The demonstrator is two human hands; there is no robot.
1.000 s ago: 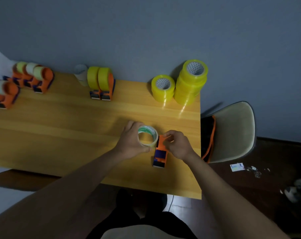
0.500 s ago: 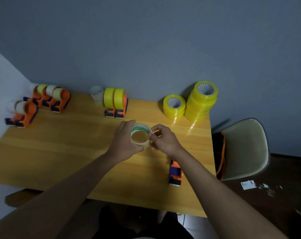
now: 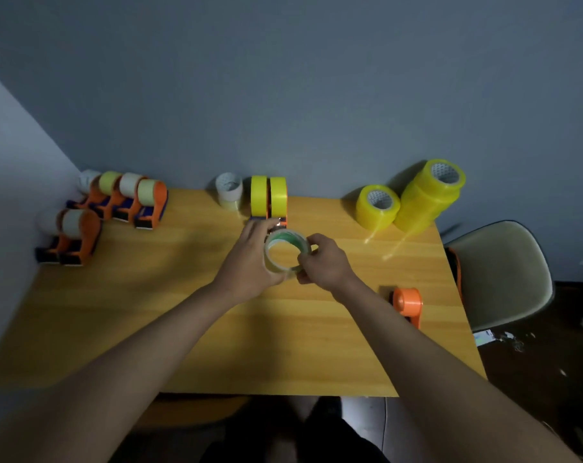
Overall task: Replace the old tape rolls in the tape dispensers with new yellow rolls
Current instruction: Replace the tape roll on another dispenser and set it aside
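Head view: both hands hold the old roll (image 3: 286, 250) above the table (image 3: 149, 312), left hand (image 3: 250, 262) wrapped around its side, right hand (image 3: 323, 262) pinching its rim. The thin, glossy clear ring could slip or its loose end restick. The emptied orange plastic dispenser (image 3: 407, 304) lies apart, right; smooth yellow rolls (image 3: 413, 198) wait beyond.

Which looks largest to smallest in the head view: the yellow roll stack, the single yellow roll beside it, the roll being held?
1. Yellow roll stack, clearly largest.
2. Single yellow roll and held roll look alike; the held one is nearer the camera, so unranked.
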